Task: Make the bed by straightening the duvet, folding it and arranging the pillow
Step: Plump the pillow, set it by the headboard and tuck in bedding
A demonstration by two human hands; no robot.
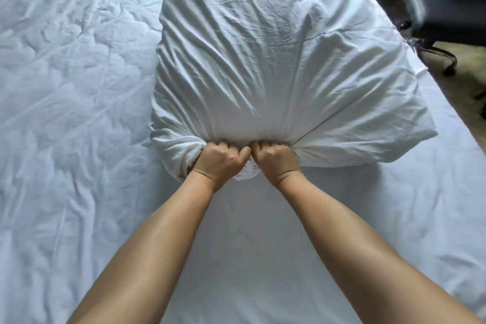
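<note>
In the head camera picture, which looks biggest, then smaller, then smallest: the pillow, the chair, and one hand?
1. Pillow, by far the largest.
2. Chair, though it is cut off at the picture's edge and lies farther away, so its real size is unsure.
3. Left hand; the right hand looks about the same.

Left hand [219, 159], right hand [276, 159] — both gripping white pillow's [276, 60] near edge, on bed [249, 244]

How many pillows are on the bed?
1. The pillow lies on the bed, its near edge gripped by the left hand and right hand. Others may lie out of view.
</note>
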